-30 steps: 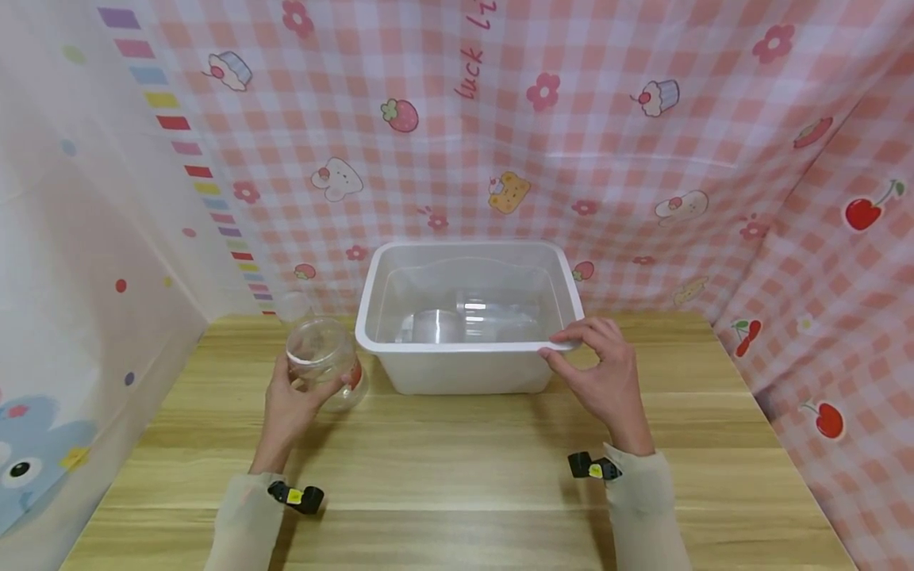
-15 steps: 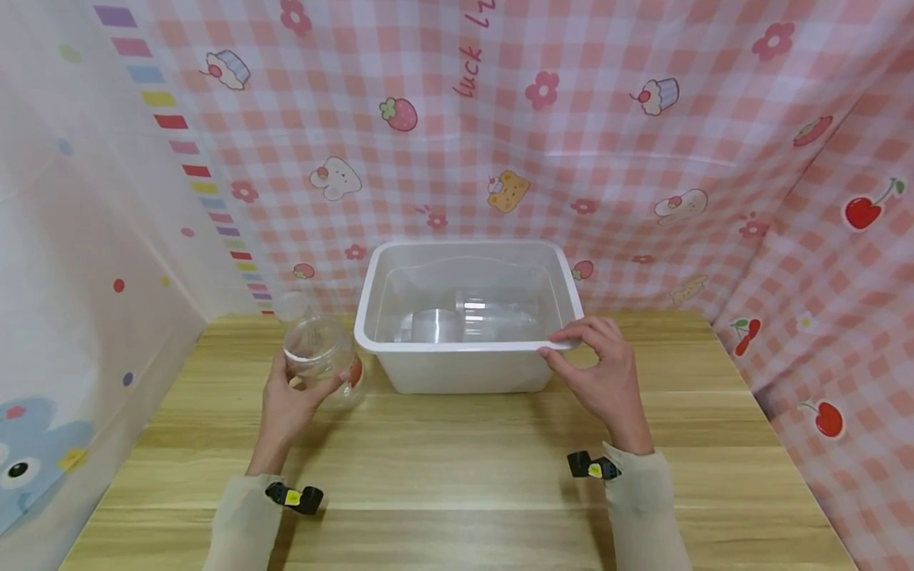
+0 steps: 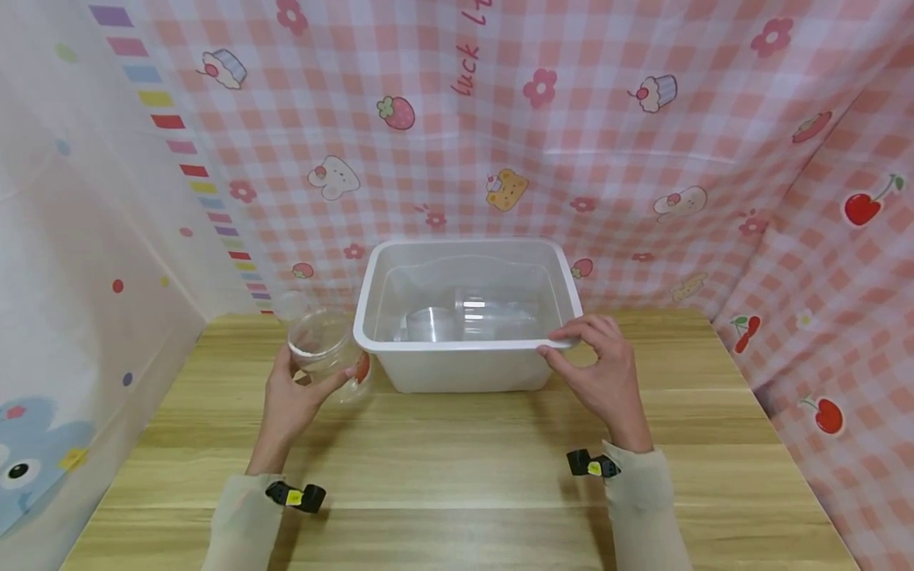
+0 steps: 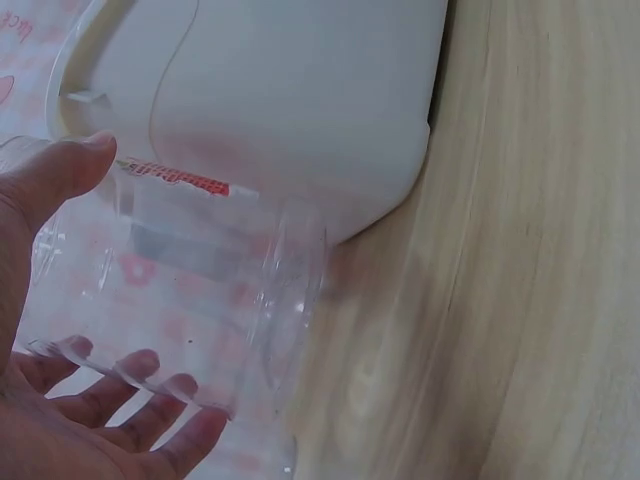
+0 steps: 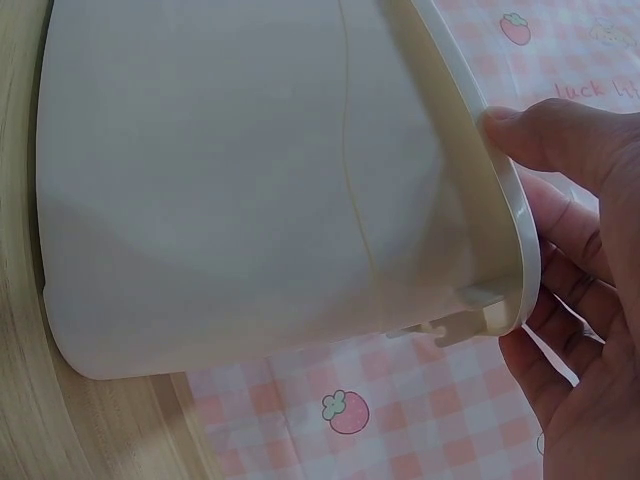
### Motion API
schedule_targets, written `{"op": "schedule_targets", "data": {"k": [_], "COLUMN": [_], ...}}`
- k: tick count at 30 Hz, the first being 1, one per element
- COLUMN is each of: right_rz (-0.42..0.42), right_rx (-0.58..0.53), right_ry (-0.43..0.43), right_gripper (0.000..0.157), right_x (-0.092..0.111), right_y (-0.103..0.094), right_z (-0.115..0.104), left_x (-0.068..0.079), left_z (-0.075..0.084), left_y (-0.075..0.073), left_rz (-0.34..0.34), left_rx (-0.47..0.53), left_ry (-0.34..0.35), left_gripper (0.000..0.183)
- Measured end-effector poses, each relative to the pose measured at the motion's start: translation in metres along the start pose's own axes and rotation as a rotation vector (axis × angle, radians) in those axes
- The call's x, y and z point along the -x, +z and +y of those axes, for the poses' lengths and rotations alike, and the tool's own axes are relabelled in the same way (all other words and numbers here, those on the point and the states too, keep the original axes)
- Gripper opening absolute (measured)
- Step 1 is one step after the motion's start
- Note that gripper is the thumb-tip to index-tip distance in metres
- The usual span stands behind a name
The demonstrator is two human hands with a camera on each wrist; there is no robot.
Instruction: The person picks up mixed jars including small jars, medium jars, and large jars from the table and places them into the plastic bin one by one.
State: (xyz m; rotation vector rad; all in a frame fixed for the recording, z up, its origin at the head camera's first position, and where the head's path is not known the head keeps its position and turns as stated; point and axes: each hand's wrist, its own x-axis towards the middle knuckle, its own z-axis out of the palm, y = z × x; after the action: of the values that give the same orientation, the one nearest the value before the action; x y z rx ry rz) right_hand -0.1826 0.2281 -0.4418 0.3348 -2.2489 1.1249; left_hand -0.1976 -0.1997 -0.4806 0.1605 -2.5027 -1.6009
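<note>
White tub (image 3: 464,371), containers (image 3: 500,316) inside, head view only

A pink checked cloth (image 3: 614,159) fills the upper middle of the head frame, printed with a cupcake (image 3: 224,69) at upper left, a strawberry (image 3: 397,113), a yellow bear (image 3: 507,190) near the centre and the word "luck" (image 3: 466,71) at top centre, with a column of coloured bars (image 3: 181,147) slanting down its left side. At far left hangs a white cloth (image 3: 64,238) with scattered dots and a blue figure (image 3: 43,444) low down; at far right another checked cloth (image 3: 850,317) carries red cherries (image 3: 862,209). A wood-grain surface (image 3: 457,468) spans the lower part.
</note>
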Motion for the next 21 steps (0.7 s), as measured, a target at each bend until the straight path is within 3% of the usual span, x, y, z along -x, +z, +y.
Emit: {"op": "schedule_targets", "data": {"k": [9,21], "right_rz": [0.002,0.003], "right_rx": [0.001,-0.006], "right_ry": [0.000,0.005], "right_gripper": [0.021,0.021], "right_x": [-0.001,0.000], "right_y": [0.000,0.001], "right_z": [0.002,0.002], "left_x": [-0.003,-0.003], "left_z": [0.008,0.024], "left_y": [-0.003,-0.020], "left_rz": [0.002,0.040], "left_rx": [-0.039,-0.043], "left_ry": [0.020,0.040], "left_gripper": [0.096,0.096]}}
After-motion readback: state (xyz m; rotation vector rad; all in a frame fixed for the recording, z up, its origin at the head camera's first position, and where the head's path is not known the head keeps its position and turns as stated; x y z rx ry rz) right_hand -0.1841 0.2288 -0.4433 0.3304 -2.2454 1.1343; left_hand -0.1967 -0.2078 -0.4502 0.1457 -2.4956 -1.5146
